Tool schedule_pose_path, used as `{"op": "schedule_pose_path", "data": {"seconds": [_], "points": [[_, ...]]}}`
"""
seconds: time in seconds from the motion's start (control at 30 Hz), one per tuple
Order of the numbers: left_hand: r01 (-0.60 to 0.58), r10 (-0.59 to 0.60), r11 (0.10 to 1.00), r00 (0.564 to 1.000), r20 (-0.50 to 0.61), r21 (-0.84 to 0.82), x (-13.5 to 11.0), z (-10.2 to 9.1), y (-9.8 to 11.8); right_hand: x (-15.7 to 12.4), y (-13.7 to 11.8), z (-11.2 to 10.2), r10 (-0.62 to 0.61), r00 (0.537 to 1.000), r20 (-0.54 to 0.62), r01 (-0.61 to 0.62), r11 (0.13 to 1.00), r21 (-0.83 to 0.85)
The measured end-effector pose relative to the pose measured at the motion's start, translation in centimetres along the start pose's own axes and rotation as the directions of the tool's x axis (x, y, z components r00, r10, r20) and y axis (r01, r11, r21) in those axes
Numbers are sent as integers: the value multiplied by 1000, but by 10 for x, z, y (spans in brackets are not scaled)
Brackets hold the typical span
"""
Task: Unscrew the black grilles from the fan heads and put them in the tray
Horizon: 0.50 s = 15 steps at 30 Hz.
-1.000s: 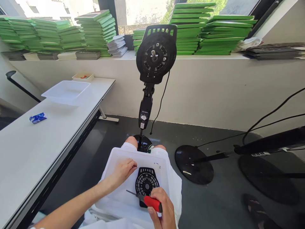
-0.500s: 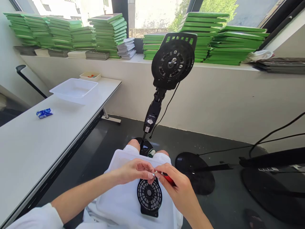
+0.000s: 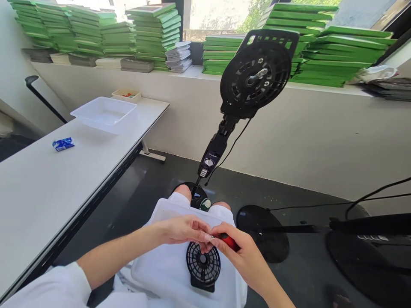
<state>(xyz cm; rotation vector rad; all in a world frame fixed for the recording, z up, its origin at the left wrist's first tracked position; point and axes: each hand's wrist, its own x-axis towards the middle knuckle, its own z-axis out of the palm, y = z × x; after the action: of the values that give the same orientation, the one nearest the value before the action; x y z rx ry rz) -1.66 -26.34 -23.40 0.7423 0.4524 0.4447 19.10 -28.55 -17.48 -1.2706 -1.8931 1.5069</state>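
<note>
A white plastic tray (image 3: 162,267) rests on my lap with a black round grille cover (image 3: 203,267) lying in it. Above the tray my right hand (image 3: 239,252) is closed round a red-handled screwdriver (image 3: 228,241). My left hand (image 3: 184,229) pinches at the screwdriver's metal tip, fingertips pressed together on something too small to make out. Straight ahead stands a black pedestal fan (image 3: 253,75) with its front grille and blades off, motor shaft bare, its base between my knees.
A long white table (image 3: 48,184) runs along my left with a white tray (image 3: 104,113), a small box (image 3: 126,94) and a blue packet (image 3: 63,143). Green stacks (image 3: 154,32) line the sill. Other black fan bases and poles (image 3: 261,233) lie on the floor at right.
My left hand rose from the tray floor and met the screwdriver tip; my right hand lifted the screwdriver up and turned it toward the left hand. My view shifted left.
</note>
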Motion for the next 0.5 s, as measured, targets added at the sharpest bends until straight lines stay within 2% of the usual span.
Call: {"op": "schedule_pose_path", "data": {"seconds": [0.2, 0.4, 0.5], "points": [[-31, 33, 999, 998, -49, 39, -3, 0, 0, 1, 0, 2, -10, 999, -30, 10, 1000, 6], [-15, 19, 996, 999, -39, 93, -5, 0, -4, 1, -1, -1, 36, 996, 82, -39, 999, 30], [-170, 169, 985, 984, -57, -6, -5, 0, 1, -3, 0, -3, -41, 999, -17, 40, 996, -85]]}}
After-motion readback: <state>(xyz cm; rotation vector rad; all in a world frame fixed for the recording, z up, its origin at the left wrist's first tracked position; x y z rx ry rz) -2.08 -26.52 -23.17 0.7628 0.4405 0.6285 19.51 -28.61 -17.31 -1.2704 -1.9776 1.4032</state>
